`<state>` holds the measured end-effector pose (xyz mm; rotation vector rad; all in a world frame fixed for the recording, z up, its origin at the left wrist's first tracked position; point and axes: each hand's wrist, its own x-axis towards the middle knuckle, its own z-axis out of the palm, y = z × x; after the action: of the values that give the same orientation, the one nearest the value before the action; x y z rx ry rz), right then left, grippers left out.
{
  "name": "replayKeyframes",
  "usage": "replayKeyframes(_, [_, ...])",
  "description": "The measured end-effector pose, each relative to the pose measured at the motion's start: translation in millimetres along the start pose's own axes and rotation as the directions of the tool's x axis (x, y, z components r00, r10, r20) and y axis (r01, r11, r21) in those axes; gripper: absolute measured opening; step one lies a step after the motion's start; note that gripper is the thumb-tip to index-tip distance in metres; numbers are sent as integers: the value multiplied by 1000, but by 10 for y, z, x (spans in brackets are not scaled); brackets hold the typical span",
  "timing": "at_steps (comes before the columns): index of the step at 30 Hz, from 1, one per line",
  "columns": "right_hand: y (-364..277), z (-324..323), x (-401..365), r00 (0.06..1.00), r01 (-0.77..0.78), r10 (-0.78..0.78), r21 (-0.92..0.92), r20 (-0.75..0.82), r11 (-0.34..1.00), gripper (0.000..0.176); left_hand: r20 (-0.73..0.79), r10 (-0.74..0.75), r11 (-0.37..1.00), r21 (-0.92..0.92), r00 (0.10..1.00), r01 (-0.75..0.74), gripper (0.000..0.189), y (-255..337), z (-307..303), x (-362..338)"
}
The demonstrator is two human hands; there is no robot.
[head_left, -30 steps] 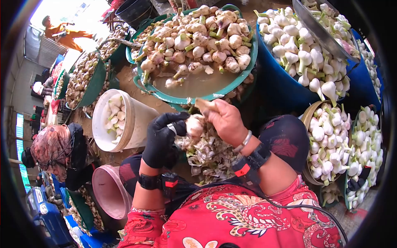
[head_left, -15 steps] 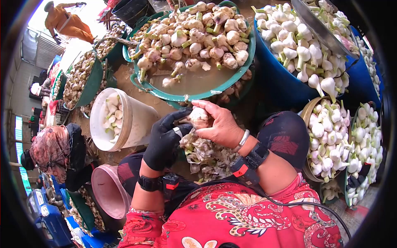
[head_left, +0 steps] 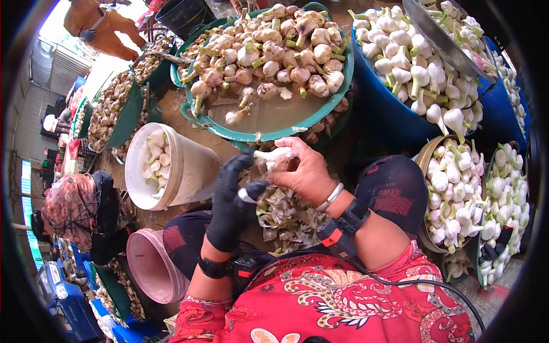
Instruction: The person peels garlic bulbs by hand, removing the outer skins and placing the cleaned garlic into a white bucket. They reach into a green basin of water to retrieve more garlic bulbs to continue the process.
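Observation:
A garlic bulb [head_left: 274, 160] with a pale, whitish stem pointing left is pinched between the thumb and fingers of my bare right hand [head_left: 306, 173]. My left hand [head_left: 233, 197], in a black glove with a white band on one finger, is just left of the bulb. Its fingers are spread apart and nothing shows in them. Below both hands, between my knees, lies a heap of papery peelings [head_left: 289, 220]. Ahead, a green tub [head_left: 260, 136] holds unpeeled, soil-stained bulbs in murky water.
A white bucket [head_left: 191, 168] with pale bulbs and a pink bucket [head_left: 171, 274] are at left. At right are a blue tub [head_left: 380, 108] and a basket [head_left: 424, 157] of clean garlic. A person in orange [head_left: 103, 26] is at upper left; a cable crosses my lap.
My left hand has come off the bulb and opened. The bulb's stem now looks whiter, and it remains in my right hand. The person in orange has moved right and appears nearer.

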<state>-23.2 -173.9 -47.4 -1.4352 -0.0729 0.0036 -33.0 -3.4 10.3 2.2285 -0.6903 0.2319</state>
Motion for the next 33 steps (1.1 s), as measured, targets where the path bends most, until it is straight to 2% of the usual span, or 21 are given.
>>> replayKeyframes(1, [24,9,2,999,-9,4,163,32,987,49,-7,-286,905,-329,958,268,39,0,-35,-4])
replayKeyframes(2, [27,-7,-15,999,-11,5,162,36,987,49,76,-538,639,-613,839,466,45,7,-53,-19])
replayKeyframes(4, [-119,-27,-16,884,-468,349,562,312,682,46,82,-455,647,-653,887,393,52,-10,-75,28])
replayKeyframes(6, [-167,-28,-30,863,-499,326,556,386,665,43,420,-448,229,-799,789,556,53,19,-125,78])
replayKeyframes(10, [-229,-57,-16,810,-579,383,495,444,648,37,391,-517,305,-747,762,590,43,-71,-122,16])
replayKeyframes(13, [-4,24,22,999,-35,27,360,29,932,22,389,-535,254,-772,750,582,34,-114,-121,27])
replayKeyframes(14, [11,7,-1,999,-37,26,360,34,932,22,385,-538,254,-774,750,580,34,-121,-107,20])
replayKeyframes(15, [-84,-13,-18,978,195,-199,69,66,978,18,188,-462,629,-620,867,470,31,-133,-90,18])
replayKeyframes(16, [-187,-30,-14,902,428,-401,-211,161,879,14,32,-298,894,-342,954,290,29,-173,-79,28])
replayKeyframes(17, [-281,-36,2,761,620,-515,-206,395,757,12,112,-417,681,-620,902,391,28,-417,-37,-14])
replayKeyframes(20, [-176,-27,-124,687,276,256,-570,680,774,17,-3,-266,902,-353,964,248,30,-286,-110,32])
replayKeyframes(21, [-104,-50,-120,691,274,253,-570,677,775,17,208,-528,254,-886,823,387,32,-342,-86,58])
replayKeyframes(22, [-18,-78,-126,766,258,261,-653,587,712,21,211,-528,252,-886,823,389,32,-357,-56,33])
replayKeyframes(23, [58,-89,-127,832,231,258,-730,491,643,26,117,-513,401,-843,850,358,32,-357,-12,7])
replayKeyframes(24, [104,-85,-87,921,237,22,-606,388,759,28,26,-485,539,-778,874,322,33,-328,7,-2])
replayKeyframes(25, [4,-49,-48,961,84,48,-453,271,887,24,29,-487,536,-779,873,325,33,-272,-15,10])
replayKeyframes(26, [-132,-7,-23,983,-57,100,-260,157,964,21,-92,-301,868,-440,949,232,34,-191,-51,44])
replayKeyframes(27, [-242,12,-20,983,-60,103,-261,152,964,21,-113,-68,998,-5,991,67,35,-145,-60,67])
replayKeyframes(30, [-335,68,-23,971,-153,213,-396,112,905,18,-80,-153,976,-168,985,138,36,-294,90,17])
replayKeyframes(32, [-168,118,-23,974,219,-203,-195,96,956,9,-72,-197,959,-221,978,176,34,-430,147,-120])
replayKeyframes(33, [-145,84,-1,951,307,-292,-181,105,934,11,73,-443,503,-804,894,315,32,-510,125,-184])
